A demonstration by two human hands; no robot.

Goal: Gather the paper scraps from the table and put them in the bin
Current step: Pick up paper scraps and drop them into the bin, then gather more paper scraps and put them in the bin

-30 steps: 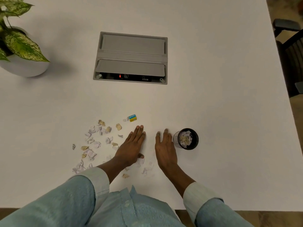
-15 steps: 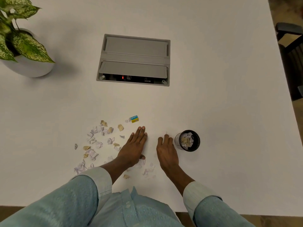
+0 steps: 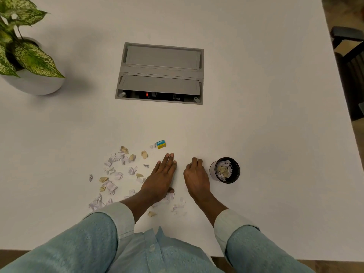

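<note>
Several crumpled white and tan paper scraps [image 3: 115,175] lie scattered on the white table [image 3: 275,134], left of my hands. More scraps [image 3: 178,206] sit between my wrists. My left hand [image 3: 160,179] rests flat on the table with straight fingers, and a scrap peeks out under its thumb. Beside it, my right hand [image 3: 197,179] has its fingers curled down at the tabletop, with a pale bit of paper at the fingertips. Just right of that hand stands the bin [image 3: 213,172], a small black mesh cup partly filled with scraps.
A small blue and yellow box [image 3: 161,144] lies beyond the scraps. A grey cable hatch [image 3: 160,73] is set into the table's middle. A potted plant [image 3: 33,85] stands far left. A dark chair [image 3: 350,66] is past the right edge.
My right hand's fingers have gone from flat and spread to curled at the tabletop. The left hand stays flat. The view has shifted slightly.
</note>
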